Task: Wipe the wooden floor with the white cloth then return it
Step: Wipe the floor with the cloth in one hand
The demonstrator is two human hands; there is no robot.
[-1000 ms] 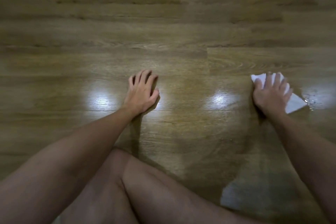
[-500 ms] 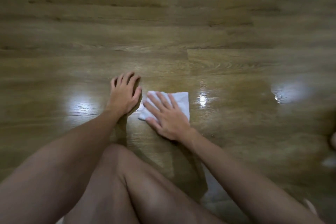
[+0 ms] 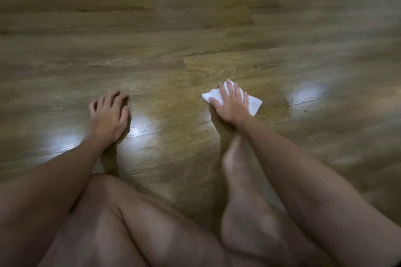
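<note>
White cloth [image 3: 253, 104] now further right than half second ago; our right hand [image 3: 231, 105] presses it flat, fingers spread, wiping wooden floor [image 3: 195, 28]; left hand [image 3: 108, 117] splayed empty, bracing us.

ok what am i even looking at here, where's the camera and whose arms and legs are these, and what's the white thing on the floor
There is no machine here: a person is doing a chore with bare hands. The single camera is worn on the person's head and looks forward and down, so you see their own arms, bent legs and a bare foot from above. The wide lens bends the edges of the picture.

The surface is a wooden floor, with bright patches where a light reflects and a wet-looking sheen at the right.

The left hand rests on the floor with fingers spread, apparently propping the person up; it holds nothing. The right hand lies flat on top of a folded white cloth, pressing it to the boards for wiping. Nothing is gripped or lifted.
</note>
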